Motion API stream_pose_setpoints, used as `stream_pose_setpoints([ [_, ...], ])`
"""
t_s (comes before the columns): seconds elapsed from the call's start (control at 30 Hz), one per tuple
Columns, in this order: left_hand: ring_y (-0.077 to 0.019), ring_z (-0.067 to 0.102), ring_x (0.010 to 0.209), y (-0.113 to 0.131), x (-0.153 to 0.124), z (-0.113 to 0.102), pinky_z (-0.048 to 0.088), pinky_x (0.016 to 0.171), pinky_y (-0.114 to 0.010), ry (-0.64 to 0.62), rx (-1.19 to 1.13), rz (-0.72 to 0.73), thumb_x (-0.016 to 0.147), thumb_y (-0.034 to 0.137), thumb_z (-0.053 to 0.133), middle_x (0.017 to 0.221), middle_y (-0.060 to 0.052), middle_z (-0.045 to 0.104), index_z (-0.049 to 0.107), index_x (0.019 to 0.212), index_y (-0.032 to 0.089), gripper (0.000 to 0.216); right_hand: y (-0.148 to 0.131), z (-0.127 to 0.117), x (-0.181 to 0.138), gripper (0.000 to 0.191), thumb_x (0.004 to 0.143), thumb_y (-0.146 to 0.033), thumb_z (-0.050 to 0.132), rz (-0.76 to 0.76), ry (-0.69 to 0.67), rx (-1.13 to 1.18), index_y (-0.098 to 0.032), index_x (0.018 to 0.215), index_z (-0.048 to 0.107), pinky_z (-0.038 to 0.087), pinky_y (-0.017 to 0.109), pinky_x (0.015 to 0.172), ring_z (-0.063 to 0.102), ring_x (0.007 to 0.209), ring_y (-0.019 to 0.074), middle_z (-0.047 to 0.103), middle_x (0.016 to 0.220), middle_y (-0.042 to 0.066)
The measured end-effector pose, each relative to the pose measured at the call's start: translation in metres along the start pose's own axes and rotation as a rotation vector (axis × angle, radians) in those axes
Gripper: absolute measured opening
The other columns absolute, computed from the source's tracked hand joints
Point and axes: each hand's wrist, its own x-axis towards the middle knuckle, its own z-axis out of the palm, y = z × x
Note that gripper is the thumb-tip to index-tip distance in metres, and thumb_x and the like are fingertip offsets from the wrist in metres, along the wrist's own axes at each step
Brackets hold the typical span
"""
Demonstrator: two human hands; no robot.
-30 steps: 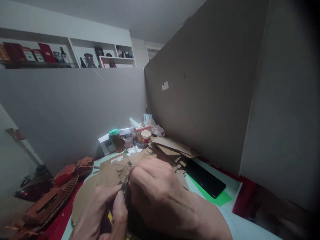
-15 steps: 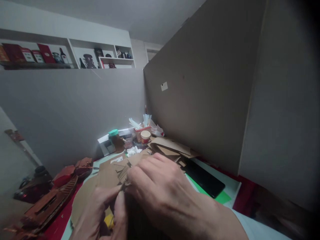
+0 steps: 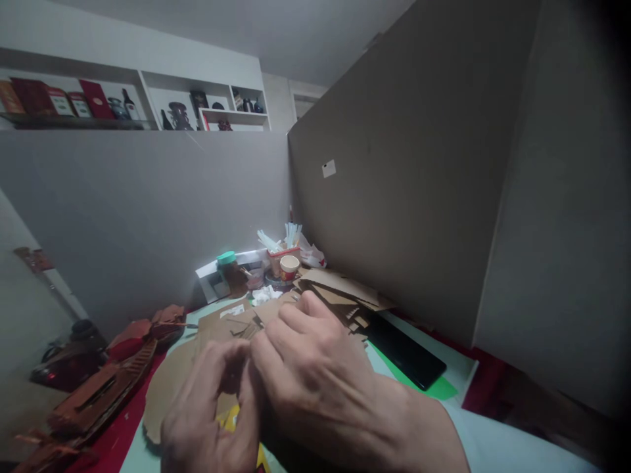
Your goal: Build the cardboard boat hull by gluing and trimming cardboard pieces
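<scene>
My left hand (image 3: 211,407) and my right hand (image 3: 315,374) meet low in the middle of the view, over the worktable. The left thumb and forefinger are pinched up against the right fingers. My right hand is curled closed, its knuckles and back toward me. Whatever lies between the fingertips is hidden. Just beyond them are small strips of cardboard (image 3: 240,326) on a brown cardboard sheet (image 3: 210,326). A rounded cardboard piece (image 3: 165,387) lies to the left of my left hand. Something yellow (image 3: 231,419) shows below, partly covered by the left hand.
A black phone-like slab (image 3: 409,355) rests on a green sheet at right. Behind stand a paper cup (image 3: 289,266), a green-lidded jar (image 3: 231,274) and a container of white sticks (image 3: 283,255). Stacked cardboard (image 3: 340,284) leans near the grey partition. A reddish-brown boat model (image 3: 93,397) sits left.
Both hands stay together; the left hand has shifted slightly up and right, and its pinch is now more hidden behind the right hand. More of the yellow thing shows. The view has tilted a little.
</scene>
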Motion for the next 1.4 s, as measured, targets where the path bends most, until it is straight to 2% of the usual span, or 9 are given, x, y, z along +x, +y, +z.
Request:
stream_pose_setpoints([
  [0.1, -0.0101, 0.054, 0.065, -0.006, 0.009, -0.008, 0.044, 0.062, -0.023, -0.128, 0.05, -0.021, 0.098, 0.037, 0.045, 0.075, 0.009, 0.058, 0.06, 0.09, 0.031, 0.018, 0.004, 0.008, 0.0, 0.031, 0.099, -0.009, 0.04, 0.036, -0.004, 0.129, -0.015, 0.078, 0.062, 0.04, 0.04, 0.071, 0.047, 0.066, 0.0197, 0.064, 0.074, 0.005],
  [0.23, -0.0079, 0.06, 0.056, -0.023, 0.021, -0.021, 0.048, 0.053, -0.018, -0.316, 0.173, 0.118, 0.096, 0.033, 0.05, 0.074, 0.01, 0.063, 0.062, 0.094, 0.031, 0.013, 0.007, 0.019, 0.0, 0.039, 0.104, -0.01, 0.036, 0.028, 0.031, 0.25, -0.013, 0.076, 0.063, 0.041, 0.036, 0.07, 0.045, 0.065, 0.0172, 0.065, 0.074, 0.005],
  [0.43, -0.0058, 0.065, 0.068, -0.024, 0.022, -0.029, 0.048, 0.063, -0.013, -0.117, 0.314, 0.355, 0.093, 0.02, 0.053, 0.077, 0.011, 0.064, 0.061, 0.097, 0.031, 0.014, 0.005, 0.023, 0.003, 0.041, 0.102, -0.008, 0.038, 0.035, 0.152, 0.42, -0.013, 0.067, 0.058, 0.039, 0.031, 0.065, 0.04, 0.061, 0.013, 0.057, 0.066, 0.001],
  [0.63, -0.0074, 0.052, 0.068, -0.012, 0.017, -0.022, 0.042, 0.071, -0.018, -0.059, 0.172, 0.294, 0.097, 0.023, 0.05, 0.073, 0.01, 0.052, 0.058, 0.092, 0.031, 0.012, 0.006, 0.018, 0.004, 0.034, 0.092, -0.003, 0.044, 0.052, 0.23, 0.452, -0.017, 0.062, 0.051, 0.037, 0.028, 0.063, 0.034, 0.06, 0.0121, 0.047, 0.062, -0.002],
  [0.77, -0.0081, 0.049, 0.068, -0.015, 0.016, -0.018, 0.041, 0.084, -0.017, -0.075, 0.103, 0.35, 0.097, 0.021, 0.049, 0.073, 0.009, 0.049, 0.057, 0.093, 0.032, 0.014, 0.01, 0.017, 0.003, 0.034, 0.093, -0.004, 0.042, 0.045, 0.221, 0.482, -0.019, 0.063, 0.047, 0.037, 0.027, 0.062, 0.034, 0.059, 0.0119, 0.047, 0.062, -0.003],
  [1.0, -0.0095, 0.059, 0.084, -0.018, 0.013, -0.016, 0.042, 0.084, -0.021, -0.028, 0.073, 0.32, 0.097, 0.022, 0.05, 0.079, 0.008, 0.054, 0.059, 0.093, 0.034, 0.016, 0.008, 0.018, 0.001, 0.029, 0.087, -0.004, 0.045, 0.1, 0.238, 0.558, -0.021, 0.064, 0.044, 0.038, 0.028, 0.063, 0.038, 0.061, 0.0122, 0.051, 0.061, -0.003],
  [1.1, -0.0096, 0.056, 0.083, -0.016, 0.013, -0.017, 0.041, 0.079, -0.022, -0.063, 0.053, 0.316, 0.098, 0.023, 0.049, 0.079, 0.007, 0.052, 0.058, 0.09, 0.032, 0.015, 0.007, 0.017, -0.001, 0.028, 0.086, -0.003, 0.047, 0.111, 0.231, 0.584, -0.02, 0.063, 0.045, 0.037, 0.027, 0.062, 0.038, 0.06, 0.0114, 0.048, 0.06, -0.004],
  [1.27, -0.0078, 0.053, 0.083, -0.015, 0.015, -0.017, 0.041, 0.079, -0.019, -0.099, 0.022, 0.31, 0.099, 0.023, 0.048, 0.086, 0.008, 0.056, 0.06, 0.098, 0.033, 0.016, 0.01, 0.011, -0.003, 0.027, 0.089, -0.008, 0.048, 0.139, 0.176, 0.629, -0.02, 0.064, 0.048, 0.039, 0.027, 0.064, 0.041, 0.062, 0.0123, 0.05, 0.062, -0.002],
  [1.4, -0.0077, 0.053, 0.078, -0.013, 0.013, -0.016, 0.042, 0.075, -0.019, -0.101, -0.023, 0.27, 0.098, 0.025, 0.05, 0.082, 0.009, 0.055, 0.061, 0.095, 0.034, 0.015, 0.011, 0.008, -0.005, 0.025, 0.088, -0.008, 0.052, 0.169, 0.145, 0.673, -0.018, 0.065, 0.051, 0.038, 0.027, 0.064, 0.042, 0.063, 0.0119, 0.051, 0.064, -0.002],
])
